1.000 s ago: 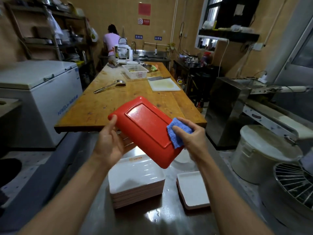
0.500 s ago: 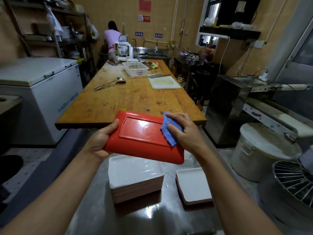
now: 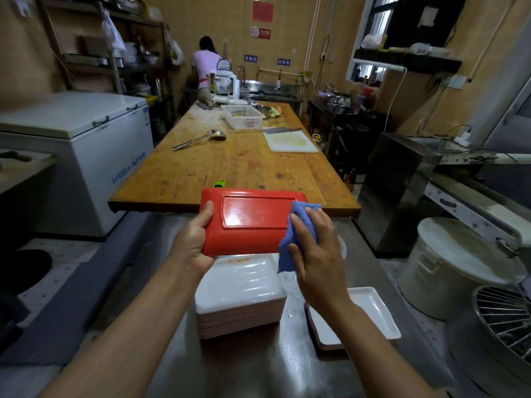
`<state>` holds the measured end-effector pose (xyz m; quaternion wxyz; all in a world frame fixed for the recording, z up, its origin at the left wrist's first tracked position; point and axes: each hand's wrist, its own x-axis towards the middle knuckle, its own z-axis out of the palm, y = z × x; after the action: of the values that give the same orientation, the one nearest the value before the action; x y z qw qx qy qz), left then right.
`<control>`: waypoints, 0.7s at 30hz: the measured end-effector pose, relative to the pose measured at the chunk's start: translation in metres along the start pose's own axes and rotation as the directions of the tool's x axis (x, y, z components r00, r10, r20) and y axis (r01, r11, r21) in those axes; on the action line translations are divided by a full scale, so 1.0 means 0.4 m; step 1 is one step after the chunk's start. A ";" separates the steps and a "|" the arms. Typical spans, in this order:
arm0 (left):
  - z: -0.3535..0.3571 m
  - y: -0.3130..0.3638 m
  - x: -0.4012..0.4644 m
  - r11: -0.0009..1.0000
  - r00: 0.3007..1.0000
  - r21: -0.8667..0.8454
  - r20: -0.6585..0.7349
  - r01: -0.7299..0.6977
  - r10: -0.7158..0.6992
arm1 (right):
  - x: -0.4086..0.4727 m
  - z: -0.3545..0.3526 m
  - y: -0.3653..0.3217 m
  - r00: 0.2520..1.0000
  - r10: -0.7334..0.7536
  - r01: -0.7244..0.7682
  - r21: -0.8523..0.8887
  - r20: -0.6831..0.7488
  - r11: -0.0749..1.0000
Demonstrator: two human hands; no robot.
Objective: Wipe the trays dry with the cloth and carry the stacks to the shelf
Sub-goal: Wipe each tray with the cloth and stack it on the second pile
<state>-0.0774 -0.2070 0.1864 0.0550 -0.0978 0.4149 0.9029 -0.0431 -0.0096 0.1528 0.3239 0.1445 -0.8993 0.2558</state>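
Observation:
My left hand (image 3: 192,239) grips the left end of a red tray (image 3: 250,219), held level with its underside up above the steel counter (image 3: 258,369). My right hand (image 3: 314,245) presses a blue cloth (image 3: 296,234) against the tray's right end. Directly below stands a tall stack of trays (image 3: 240,305), white side up. A short stack of trays (image 3: 370,314) lies to its right, partly hidden by my right forearm.
A long wooden table (image 3: 244,159) runs ahead with a ladle, white basket and cutting board. A white chest freezer (image 3: 74,156) stands left, a white lidded bucket (image 3: 451,268) and a mixer guard (image 3: 502,320) right. A person works at the far sink. Shelving (image 3: 115,53) fills the back left.
The red tray has swung from a tilted diagonal to level. My right hand with the cloth has slid along its right end toward the near edge.

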 end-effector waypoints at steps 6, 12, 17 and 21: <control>0.036 -0.038 -0.026 0.995 0.995 0.018 -0.013 -0.103 0.103 | -0.002 0.065 -0.100 0.991 -0.135 0.135 -0.002 -0.012 0.991; 0.031 -0.060 -0.045 0.986 0.985 0.050 0.069 -0.162 0.158 | 0.049 0.074 -0.159 0.981 -0.145 0.141 0.039 0.127 0.989; 0.021 -0.075 -0.058 0.966 0.973 0.153 0.136 -0.209 0.189 | 0.115 0.067 -0.149 0.960 -0.124 0.116 0.045 0.253 0.992; 0.014 -0.070 -0.051 0.958 0.971 0.172 0.110 -0.230 0.213 | 0.139 0.058 -0.117 0.972 -0.091 0.077 0.070 0.215 0.995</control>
<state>-0.0530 -0.1849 0.1737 -0.0191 -0.0042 0.5018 0.8648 -0.0765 -0.0664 0.1910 0.2295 0.2193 -0.9142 0.2518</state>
